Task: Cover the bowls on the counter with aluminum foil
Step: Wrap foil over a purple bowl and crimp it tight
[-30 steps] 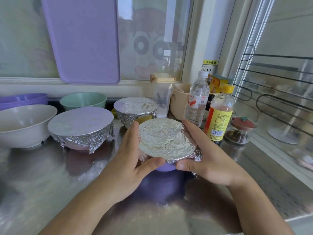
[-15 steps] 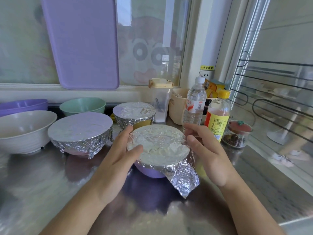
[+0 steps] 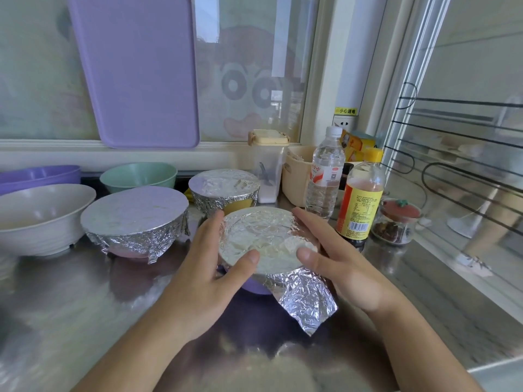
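A small purple bowl stands on the steel counter, its top covered with crinkled foil. A loose foil flap sticks out at its front right. My left hand holds the bowl's left rim, thumb on the foil and fingers down the side. My right hand presses against the right side with straight fingers, thumb resting on the foil top. Two other bowls wear foil: a wide one to the left and a yellow one behind.
Uncovered bowls sit at the left: white, green and purple. A water bottle, a yellow-capped bottle, a small jar and a beige tub crowd the back right. A wire rack stands at the right.
The bowl has been turned, bringing a loose foil flap round to the front right. Both thumbs moved from the front edge onto the foil top, and my right fingers now lie along the side.
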Motion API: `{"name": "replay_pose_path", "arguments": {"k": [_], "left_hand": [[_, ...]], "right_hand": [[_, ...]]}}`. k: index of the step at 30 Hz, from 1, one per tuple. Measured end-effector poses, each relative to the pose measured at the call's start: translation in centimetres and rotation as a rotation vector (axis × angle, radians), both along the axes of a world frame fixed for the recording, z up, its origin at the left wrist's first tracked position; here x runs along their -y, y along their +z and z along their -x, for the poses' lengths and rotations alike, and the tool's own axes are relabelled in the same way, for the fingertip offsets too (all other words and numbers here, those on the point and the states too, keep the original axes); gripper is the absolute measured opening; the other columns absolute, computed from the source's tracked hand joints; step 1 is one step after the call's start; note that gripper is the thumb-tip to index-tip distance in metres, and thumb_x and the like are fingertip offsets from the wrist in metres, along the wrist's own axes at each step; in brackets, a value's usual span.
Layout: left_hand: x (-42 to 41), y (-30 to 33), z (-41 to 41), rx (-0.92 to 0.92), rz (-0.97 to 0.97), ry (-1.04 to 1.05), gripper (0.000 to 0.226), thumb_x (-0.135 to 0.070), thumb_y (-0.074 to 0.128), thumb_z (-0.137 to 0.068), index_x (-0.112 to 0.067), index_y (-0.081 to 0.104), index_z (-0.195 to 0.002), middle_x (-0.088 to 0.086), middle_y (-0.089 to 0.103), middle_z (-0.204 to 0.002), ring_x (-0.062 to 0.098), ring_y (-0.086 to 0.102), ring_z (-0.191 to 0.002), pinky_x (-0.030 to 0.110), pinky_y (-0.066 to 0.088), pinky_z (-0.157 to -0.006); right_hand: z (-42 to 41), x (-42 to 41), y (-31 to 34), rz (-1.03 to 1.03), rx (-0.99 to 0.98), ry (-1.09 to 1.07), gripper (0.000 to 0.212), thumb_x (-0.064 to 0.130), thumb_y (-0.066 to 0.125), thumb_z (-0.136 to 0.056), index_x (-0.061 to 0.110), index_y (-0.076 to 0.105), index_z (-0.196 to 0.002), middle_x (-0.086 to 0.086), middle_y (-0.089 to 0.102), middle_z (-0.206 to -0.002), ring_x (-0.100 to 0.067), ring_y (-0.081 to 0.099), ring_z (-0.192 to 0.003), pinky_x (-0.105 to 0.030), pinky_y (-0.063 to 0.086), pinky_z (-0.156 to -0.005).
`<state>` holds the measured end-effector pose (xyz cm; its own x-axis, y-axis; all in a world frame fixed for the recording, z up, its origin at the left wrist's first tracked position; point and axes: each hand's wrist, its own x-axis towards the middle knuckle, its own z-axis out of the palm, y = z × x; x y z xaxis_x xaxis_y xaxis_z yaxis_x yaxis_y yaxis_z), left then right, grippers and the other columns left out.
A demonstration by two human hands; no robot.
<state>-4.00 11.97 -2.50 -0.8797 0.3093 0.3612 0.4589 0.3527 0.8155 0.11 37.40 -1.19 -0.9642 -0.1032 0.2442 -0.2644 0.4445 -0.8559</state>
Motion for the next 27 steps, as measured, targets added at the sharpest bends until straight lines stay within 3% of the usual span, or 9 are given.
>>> {"name": "replay_pose_path", "arguments": {"k": [3, 5, 9, 15, 19, 21, 25, 27], "left_hand": [[-0.1, 0.3, -0.4, 0.030, -0.006, -0.009, 0.104, -0.078, 0.049, -0.080, -0.037, 0.009, -0.167, -0.036, 0.011, -0.166, -0.032, 0.009, -0.139, 0.011, 0.016, -0.119], [-0.2, 0.2, -0.5, 0.023, 0.005, -0.019, 0.115, -0.088, 0.052, -0.074, -0.038, 0.006, -0.167, -0.037, 0.010, -0.164, -0.029, 0.009, -0.142, 0.005, 0.012, -0.117], [-0.3, 0.0, -0.5, -0.036, 0.055, 0.001, 0.147, -0.105, 0.060, -0.049, -0.035, 0.004, -0.167, -0.038, 0.012, -0.160, -0.015, 0.013, -0.150, 0.027, 0.022, -0.125], [-0.4, 0.0, -0.5, -0.120, 0.085, 0.004, 0.145, -0.101, 0.066, -0.048, -0.036, 0.008, -0.164, -0.056, 0.008, -0.140, -0.026, 0.015, -0.140, 0.001, 0.018, -0.106], [-0.4, -0.1, -0.5, -0.125, 0.109, 0.019, 0.146, -0.099, 0.069, -0.048, -0.037, 0.007, -0.164, -0.046, 0.016, -0.146, -0.019, 0.018, -0.142, 0.010, 0.019, -0.112], [-0.4, -0.2, -0.6, -0.120, 0.132, 0.037, 0.149, -0.102, 0.067, -0.045, -0.037, 0.005, -0.164, -0.036, 0.015, -0.156, -0.013, 0.018, -0.146, 0.017, 0.021, -0.114], [-0.5, -0.2, -0.6, -0.129, 0.134, 0.040, 0.144, -0.091, 0.074, -0.048, -0.036, 0.007, -0.163, -0.038, 0.017, -0.148, -0.021, 0.017, -0.139, 0.001, 0.017, -0.106], [-0.6, -0.2, -0.6, -0.134, 0.138, 0.053, 0.144, -0.088, 0.076, -0.049, -0.035, 0.006, -0.164, -0.038, 0.015, -0.147, -0.018, 0.018, -0.140, 0.005, 0.018, -0.108]], "right_hand": [[-0.2, -0.1, 0.0, -0.112, -0.009, 0.026, 0.125, 0.083, 0.078, -0.067, 0.038, 0.018, -0.167, 0.030, 0.023, -0.168, 0.011, 0.027, -0.151, -0.036, 0.029, -0.127], [-0.1, 0.0, 0.0, -0.171, -0.027, 0.006, 0.131, 0.085, 0.080, -0.062, 0.039, 0.016, -0.167, 0.030, 0.021, -0.168, 0.011, 0.025, -0.152, -0.037, 0.029, -0.128], [0.0, 0.3, -0.1, -0.221, -0.067, -0.024, 0.134, 0.082, 0.083, -0.060, 0.037, 0.017, -0.167, 0.027, 0.024, -0.168, 0.010, 0.025, -0.152, -0.038, 0.030, -0.128], [0.0, 0.7, 0.0, -0.259, -0.101, -0.066, 0.137, 0.076, 0.091, -0.057, 0.036, 0.018, -0.166, 0.025, 0.028, -0.165, 0.000, 0.030, -0.154, -0.040, 0.034, -0.126], [-0.2, 1.0, 0.2, -0.306, -0.128, -0.087, 0.137, 0.071, 0.094, -0.057, 0.037, 0.017, -0.166, 0.027, 0.029, -0.163, 0.001, 0.031, -0.152, -0.038, 0.035, -0.125], [-0.2, 1.1, 0.3, -0.326, -0.135, -0.090, 0.139, 0.070, 0.095, -0.057, 0.037, 0.016, -0.166, 0.027, 0.028, -0.164, 0.004, 0.030, -0.152, -0.034, 0.034, -0.126], [-0.2, 0.9, 0.2, -0.331, -0.123, -0.085, 0.138, 0.053, 0.101, -0.059, 0.039, 0.014, -0.166, 0.029, 0.026, -0.163, 0.019, 0.030, -0.143, -0.012, 0.032, -0.118], [-0.1, 0.8, 0.0, -0.349, -0.132, -0.095, 0.139, 0.050, 0.102, -0.058, 0.040, 0.014, -0.165, 0.029, 0.026, -0.162, 0.018, 0.030, -0.143, -0.008, 0.031, -0.115]]}}
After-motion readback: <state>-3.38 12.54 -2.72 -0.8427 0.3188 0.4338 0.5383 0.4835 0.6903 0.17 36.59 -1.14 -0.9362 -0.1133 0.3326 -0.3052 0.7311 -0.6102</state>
